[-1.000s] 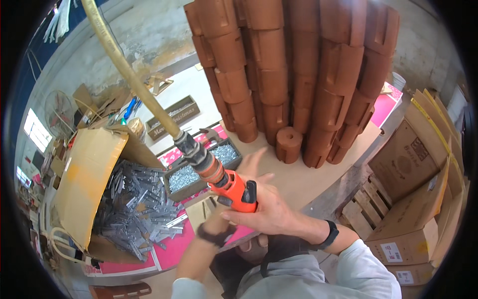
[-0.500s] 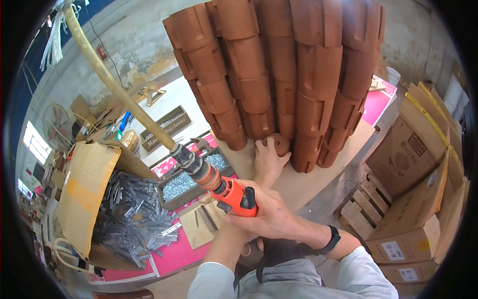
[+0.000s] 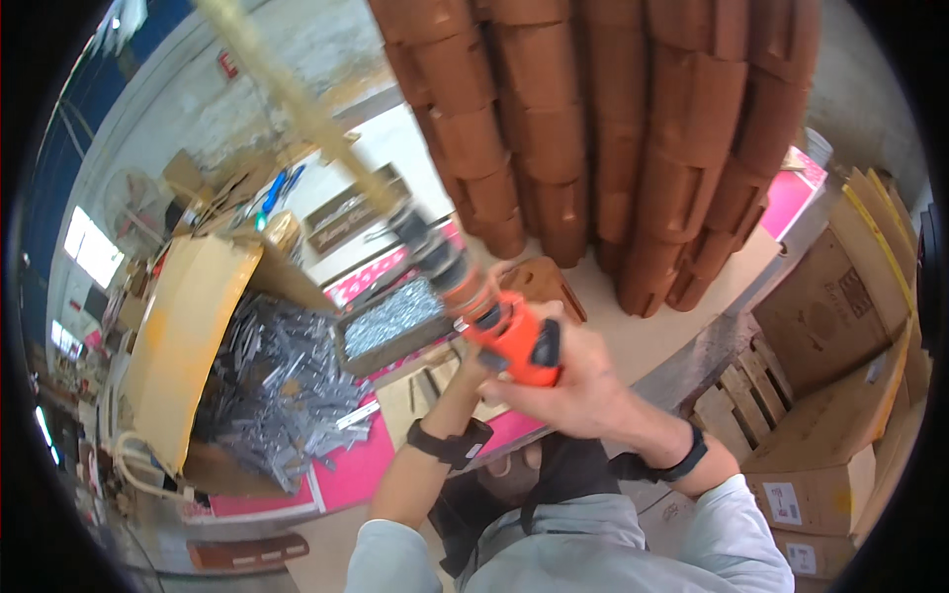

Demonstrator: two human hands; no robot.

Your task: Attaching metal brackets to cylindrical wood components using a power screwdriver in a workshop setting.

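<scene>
My right hand point(image 3: 583, 381) is wrapped round an orange-red power screwdriver point(image 3: 524, 341), whose dark front end points up and left. A thick pale-yellow hose point(image 3: 316, 128) runs up from that end. Behind the tool is my left hand point(image 3: 501, 270), mostly hidden, its fingertips at the edge of a reddish-brown curved piece point(image 3: 547, 284) that it grips. That piece lies tilted over the board, in front of tall stacks of like curved pieces point(image 3: 544, 119) with slots. Motion blurs both hands.
At left, an open carton point(image 3: 198, 346) spills grey metal strips point(image 3: 287, 385). Beside it stands a tray of silvery screws point(image 3: 395, 321). A second wooden tray point(image 3: 356, 212) stands farther back. Right of the table are large cartons point(image 3: 830, 395) and a wooden pallet point(image 3: 736, 405).
My left hand has drawn a reddish-brown piece out from the stacks toward me. The screwdriver in my right hand sits farther up and right in view. My head view has shifted.
</scene>
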